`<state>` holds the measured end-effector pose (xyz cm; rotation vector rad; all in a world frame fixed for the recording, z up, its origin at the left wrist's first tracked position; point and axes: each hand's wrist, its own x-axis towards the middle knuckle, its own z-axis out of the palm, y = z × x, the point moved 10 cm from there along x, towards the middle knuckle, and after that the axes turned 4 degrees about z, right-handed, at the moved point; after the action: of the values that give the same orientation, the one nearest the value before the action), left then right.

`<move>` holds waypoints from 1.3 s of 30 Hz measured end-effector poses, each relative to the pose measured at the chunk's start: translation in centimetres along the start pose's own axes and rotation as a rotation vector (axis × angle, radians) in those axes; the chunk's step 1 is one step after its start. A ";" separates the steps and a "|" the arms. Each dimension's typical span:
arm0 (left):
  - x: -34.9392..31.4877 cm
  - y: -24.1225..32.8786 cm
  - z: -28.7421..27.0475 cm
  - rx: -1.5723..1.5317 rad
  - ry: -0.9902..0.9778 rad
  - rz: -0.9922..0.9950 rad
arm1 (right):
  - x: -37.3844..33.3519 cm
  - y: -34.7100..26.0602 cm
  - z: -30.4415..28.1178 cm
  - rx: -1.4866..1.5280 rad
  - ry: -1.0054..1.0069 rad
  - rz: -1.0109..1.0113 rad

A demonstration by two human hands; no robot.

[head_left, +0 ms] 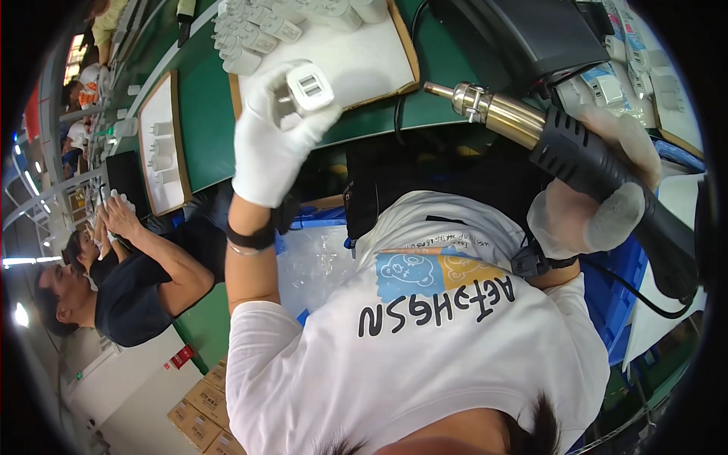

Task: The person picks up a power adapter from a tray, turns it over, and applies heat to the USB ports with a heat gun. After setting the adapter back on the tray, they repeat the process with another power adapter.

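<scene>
In a white glove, my left hand (267, 152) is closed around a white USB charger (309, 88). The charger's face with two ports is turned up, and metal prongs poke out beside my fingers. My right hand (580, 220), also gloved, is wrapped round the dark handle of a hot air gun (516, 120). Its metal nozzle points left toward the charger, with a wide gap between them. Several more white chargers (262, 30) stand packed on a white board (371, 64) with a brown rim, just beyond my left hand.
The green workbench (205, 114) carries a second board (182, 171) with a few chargers at the left. A black box-shaped device (523, 38) and bagged packages (607, 83) stand at the far right. Blue bins (614, 296) flank me. Another person (136, 280) works at left.
</scene>
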<state>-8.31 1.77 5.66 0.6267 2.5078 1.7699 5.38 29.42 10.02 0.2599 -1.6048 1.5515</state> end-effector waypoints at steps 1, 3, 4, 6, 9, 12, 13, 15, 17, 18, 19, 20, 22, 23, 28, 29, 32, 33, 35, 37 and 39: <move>-0.6 -0.1 0.5 -0.004 0.001 -0.011 | 0.0 0.3 0.0 -0.002 -0.006 0.010; -1.5 0.4 1.6 0.082 -0.020 0.064 | -0.1 0.7 0.0 0.040 -0.024 0.008; -1.9 0.7 2.0 0.127 -0.027 0.100 | -0.1 0.7 0.0 0.065 -0.035 0.008; -2.7 0.1 2.6 0.159 -0.028 0.088 | 0.2 0.5 0.1 -0.004 -0.062 0.045; -3.4 -0.3 3.2 0.227 -0.036 0.085 | 0.2 0.4 0.3 -0.145 -0.107 0.100; -3.5 1.4 3.5 0.449 -0.028 0.232 | 0.2 0.6 0.1 -0.200 -0.098 0.093; -3.5 1.6 3.6 0.447 -0.026 0.231 | 0.1 0.7 0.2 -0.202 -0.100 0.093; -3.7 2.4 3.5 0.464 -0.006 0.250 | -0.4 0.7 0.0 -0.106 -0.030 0.065; -3.8 2.7 3.5 0.471 0.003 0.261 | -0.4 0.6 -0.3 -0.059 0.006 0.051; -3.8 2.6 3.6 0.467 0.000 0.259 | -0.4 0.6 -0.4 -0.070 0.021 0.049; -3.8 2.6 3.6 0.464 -0.001 0.255 | -0.4 0.6 -0.6 -0.078 0.034 0.047; -3.9 2.5 3.8 0.462 -0.002 0.252 | -0.4 0.7 -0.7 -0.085 0.047 0.045; -4.3 1.1 3.9 0.265 0.023 0.135 | -0.7 0.9 -0.8 -0.079 0.095 0.085; -4.6 -0.3 4.0 0.066 0.048 0.019 | -0.9 1.2 -1.0 -0.075 0.144 0.124; -5.0 -2.1 4.5 -0.207 0.023 -0.168 | -0.6 0.9 -0.9 -0.060 0.022 0.086; -5.1 -2.0 4.5 -0.207 0.027 -0.172 | -0.6 0.8 -0.9 -0.058 0.018 0.090; -5.4 -1.9 5.5 -0.427 0.011 -0.252 | -0.6 -0.1 -0.1 -0.243 -0.062 0.064; -5.5 -2.0 5.5 -0.429 0.013 -0.258 | -0.6 0.0 0.1 -0.243 -0.066 0.070; -5.5 -2.0 5.9 -0.461 0.003 -0.247 | -0.6 -0.9 0.4 -0.156 -0.052 -0.019; -5.7 -2.1 6.2 -0.482 -0.006 -0.247 | -0.6 -1.4 0.4 -0.120 -0.046 -0.058; -5.8 -2.1 6.3 -0.442 -0.008 -0.242 | -0.5 -1.7 1.4 -0.127 -0.075 -0.058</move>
<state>-2.19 4.96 0.23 0.2902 1.9753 2.1084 6.17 27.62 11.10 0.2952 -1.7317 1.4051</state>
